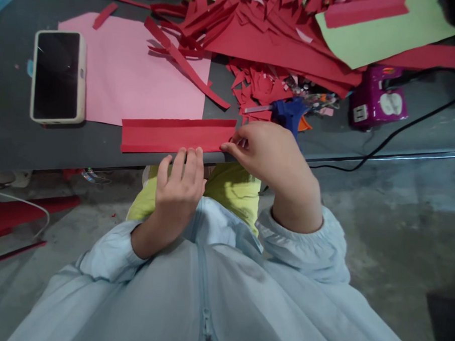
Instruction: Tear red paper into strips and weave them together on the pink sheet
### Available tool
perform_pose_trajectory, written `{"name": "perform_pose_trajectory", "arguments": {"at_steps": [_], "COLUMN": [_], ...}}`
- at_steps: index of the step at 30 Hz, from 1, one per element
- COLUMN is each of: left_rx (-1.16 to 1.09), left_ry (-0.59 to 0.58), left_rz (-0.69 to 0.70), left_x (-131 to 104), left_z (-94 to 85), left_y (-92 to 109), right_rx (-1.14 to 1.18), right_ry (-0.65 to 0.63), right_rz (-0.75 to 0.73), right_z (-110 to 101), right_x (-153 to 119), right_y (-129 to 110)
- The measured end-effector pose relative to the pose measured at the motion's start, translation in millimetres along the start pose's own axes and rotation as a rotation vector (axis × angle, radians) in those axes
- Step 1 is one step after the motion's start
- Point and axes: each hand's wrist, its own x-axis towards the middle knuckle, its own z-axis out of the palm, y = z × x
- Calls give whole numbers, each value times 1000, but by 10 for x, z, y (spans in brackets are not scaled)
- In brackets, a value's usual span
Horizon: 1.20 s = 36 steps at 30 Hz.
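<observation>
A folded strip of red paper lies lengthwise along the table's front edge, with a crease running along its length. At its right end my right hand pinches the paper between thumb and fingers. My left hand is open, its fingers stretched out and the tips at the strip's lower edge near the middle. Under the strip's upper left part lies a sheet of pink paper. Just beyond my right hand is a blue glue gun, partly hidden by the hand.
A phone lies at the left. Red paper scraps and larger red sheets pile up at the back, beside a green sheet. A purple power adapter with a black cable sits at the right.
</observation>
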Motion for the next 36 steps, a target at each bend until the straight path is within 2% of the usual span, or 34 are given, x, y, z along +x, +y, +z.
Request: {"name": "perform_pose_trajectory", "arguments": {"at_steps": [4, 14, 19, 25, 32, 36], "left_rx": [57, 35, 89, 181, 21, -34], "left_ry": [35, -26, -34, 18, -114, -139], "left_rz": [12, 9, 41, 63, 32, -16], "left_x": [24, 91, 109, 131, 131, 137], "left_z": [30, 6, 14, -13, -5, 16], "left_y": [27, 25, 28, 74, 124, 134], "right_rx": [-8, -7, 37, 145, 159, 139], "right_ry": [-5, 4, 72, 135, 96, 90], "right_rz": [4, 16, 55, 82, 112, 109], "right_z": [21, 36, 54, 100, 124, 123], "right_x": [9, 2, -52, -155, -122, -126], "right_y": [-9, -47, -47, 63, 39, 16]}}
